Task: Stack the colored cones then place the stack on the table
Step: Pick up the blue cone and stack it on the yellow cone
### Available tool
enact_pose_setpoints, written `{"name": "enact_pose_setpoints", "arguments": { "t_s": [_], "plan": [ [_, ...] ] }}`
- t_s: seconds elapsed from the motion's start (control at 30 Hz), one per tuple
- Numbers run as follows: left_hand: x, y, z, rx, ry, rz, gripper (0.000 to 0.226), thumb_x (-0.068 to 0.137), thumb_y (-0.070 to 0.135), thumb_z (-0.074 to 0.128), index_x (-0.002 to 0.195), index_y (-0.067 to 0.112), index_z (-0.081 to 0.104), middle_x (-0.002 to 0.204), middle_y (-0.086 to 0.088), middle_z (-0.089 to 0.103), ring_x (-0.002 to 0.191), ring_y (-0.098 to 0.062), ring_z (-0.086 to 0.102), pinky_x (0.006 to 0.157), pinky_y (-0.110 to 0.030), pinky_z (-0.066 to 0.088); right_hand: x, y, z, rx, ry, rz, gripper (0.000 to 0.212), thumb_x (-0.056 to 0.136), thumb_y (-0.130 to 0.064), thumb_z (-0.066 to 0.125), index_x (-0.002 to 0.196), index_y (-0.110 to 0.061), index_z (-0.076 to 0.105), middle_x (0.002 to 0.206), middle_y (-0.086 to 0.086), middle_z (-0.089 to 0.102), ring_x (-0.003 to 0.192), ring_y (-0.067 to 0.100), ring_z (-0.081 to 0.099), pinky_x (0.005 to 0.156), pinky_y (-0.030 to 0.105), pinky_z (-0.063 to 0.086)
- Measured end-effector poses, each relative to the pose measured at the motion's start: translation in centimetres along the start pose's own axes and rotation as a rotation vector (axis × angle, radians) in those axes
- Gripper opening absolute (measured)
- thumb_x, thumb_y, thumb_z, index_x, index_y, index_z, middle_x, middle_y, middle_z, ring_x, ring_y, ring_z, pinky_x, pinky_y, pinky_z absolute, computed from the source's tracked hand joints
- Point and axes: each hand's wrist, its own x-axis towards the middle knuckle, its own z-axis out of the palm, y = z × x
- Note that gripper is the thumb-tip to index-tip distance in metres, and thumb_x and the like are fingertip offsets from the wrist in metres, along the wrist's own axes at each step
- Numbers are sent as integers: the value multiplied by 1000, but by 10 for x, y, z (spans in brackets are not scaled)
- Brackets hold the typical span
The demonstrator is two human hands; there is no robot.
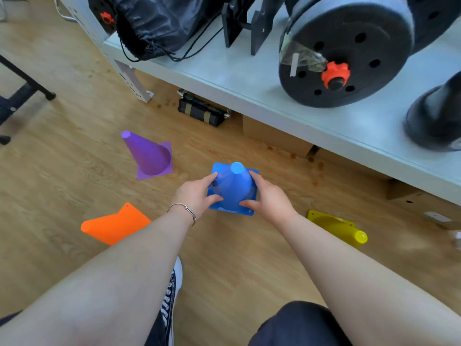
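A blue cone [234,186] stands upright on the wooden floor in the middle of the view. My left hand [195,194] grips its left side and my right hand [268,198] grips its right side. A purple cone [149,156] stands upright to the upper left. An orange cone [114,224] lies on its side at the left, partly hidden behind my left forearm. A yellow cone [339,228] lies on its side at the right, tip pointing right. The pale table [249,78] runs across the upper right.
On the table sit a black weight plate with an orange collar [346,51], a dark drawstring bag [159,23], black stands [247,23] and a dark kettlebell [436,116]. Cardboard boxes [277,138] and a black device [202,112] lie under it. My shoe [172,293] is below.
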Motion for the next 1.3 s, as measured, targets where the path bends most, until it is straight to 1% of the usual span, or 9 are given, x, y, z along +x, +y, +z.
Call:
{"name": "enact_pose_setpoints", "arguments": {
  "t_s": [0.07, 0.17, 0.4, 0.53, 0.67, 0.87, 1.0, 1.13, 1.3],
  "plan": [
    [-11, 17, -1, -17, 10, 29, 69, 80, 38, 72, 143, 32, 44, 135, 7, 61, 126, -17, 56, 105, -35, 43, -15, 6, -10, 22, 8, 8, 84, 79, -43, 75, 149, -31, 32, 137, -1, 59, 120, 25, 57, 93, 39, 49],
    [-26, 43, -3, -77, 34, 54, 68, 79, 35, 75, 141, 30, 47, 134, 6, 62, 125, -14, 56, 107, -32, 42, -36, 10, -32, 29, 32, 6, 84, 77, -44, 76, 149, -32, 32, 136, -3, 59, 120, 24, 57, 96, 41, 50],
    [-56, 103, -7, -235, 85, 135, 59, 77, 30, 78, 133, 27, 57, 121, 5, 70, 112, -8, 65, 103, -34, 48, -83, 28, -97, 2, 85, -29, 88, 73, -45, 79, 148, -34, 34, 138, -3, 59, 126, 21, 54, 102, 39, 46],
    [-67, 143, -1, -280, 46, 189, 54, 77, 27, 78, 128, 27, 61, 116, 6, 71, 105, -5, 67, 102, -31, 49, -111, 52, -133, -21, 98, -28, 87, 71, -42, 82, 145, -37, 37, 134, -4, 62, 124, 19, 56, 101, 40, 47],
    [-78, 181, 20, -283, -3, 251, 55, 77, 24, 79, 129, 26, 61, 114, 1, 72, 103, -10, 68, 101, -33, 50, -137, 88, -151, -30, 92, 14, 86, 70, -45, 82, 144, -40, 37, 132, -7, 63, 122, 16, 58, 99, 38, 49],
    [-86, 209, 65, -332, -73, 254, 54, 79, 19, 76, 130, 25, 60, 114, 2, 72, 101, -10, 69, 99, -34, 52, -167, 135, -150, 20, 104, 78, 84, 72, -39, 81, 145, -38, 39, 130, -7, 64, 120, 15, 58, 98, 37, 50],
    [-84, 211, 91, -297, -118, 251, 54, 79, 17, 75, 130, 24, 60, 116, 3, 71, 102, -11, 68, 100, -34, 51, -176, 158, -131, 53, 110, 142, 85, 71, -39, 81, 145, -37, 39, 130, -6, 64, 121, 15, 58, 99, 36, 50],
    [-80, 209, 113, -285, -162, 233, 55, 79, 16, 75, 131, 21, 59, 118, -1, 70, 104, -13, 68, 101, -34, 50, -175, 173, -113, 72, 105, 189, 87, 71, -37, 81, 146, -36, 37, 131, -4, 63, 123, 16, 57, 100, 38, 49],
    [-68, 203, 134, -276, -214, 188, 57, 78, 18, 75, 132, 24, 58, 118, -1, 70, 107, -12, 67, 102, -31, 49, -167, 189, -99, 80, 55, 233, 85, 71, -37, 80, 145, -35, 37, 131, -4, 63, 122, 17, 58, 97, 38, 51]
  ]
}}
